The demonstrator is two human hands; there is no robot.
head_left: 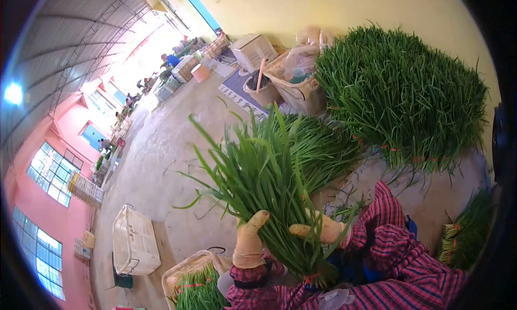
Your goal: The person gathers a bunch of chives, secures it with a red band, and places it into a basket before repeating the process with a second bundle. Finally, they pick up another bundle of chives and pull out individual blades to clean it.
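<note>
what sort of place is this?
Probably a produce-packing shed: trussed roof, a big heap of tied greens, and a crate holding more tied bunches.

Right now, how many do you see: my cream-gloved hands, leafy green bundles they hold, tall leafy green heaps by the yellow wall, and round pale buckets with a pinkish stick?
Cream-gloved hands, left hand and right hand: 2
Held leafy green bundle: 1
Tall leafy green heap by the yellow wall: 1
Round pale bucket with pinkish stick: 1
Total: 5
</note>
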